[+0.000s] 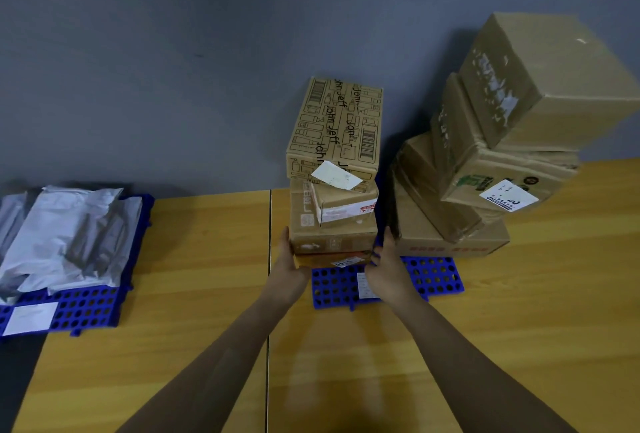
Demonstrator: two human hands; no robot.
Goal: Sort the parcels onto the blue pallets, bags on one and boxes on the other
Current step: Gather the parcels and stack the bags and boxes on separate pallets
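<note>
Both hands were at the near stack of boxes [332,238] on the right pallet [433,276], at 12 o'clock from the person. The left hand [289,261] lay on the stack's 9 o'clock side, fingers straight and pressed flat to the lower cartons. The right hand [384,266] was on the 3 o'clock side, one finger straight up the carton wall and the others bent at the corner of the flat orange box [329,259] at the bottom. Whether they gripped or only pressed could not be told. The printed box [336,131] on top overhung the smaller cartons beneath it. At 2 o'clock the taller stack [485,162] leaned, its boxes skewed on one another, just beside the near stack. Grey bags [69,235] lay heaped on the left pallet [86,308] at 9 o'clock, well apart across the desk [173,346]. Step judged: squaring or seating the near stack. Risks: a low push could rock the column and tip the printed box off. A shove toward 3 o'clock could knock the leaning stack over. An uneven squeeze could slide the orange box out from under.
</note>
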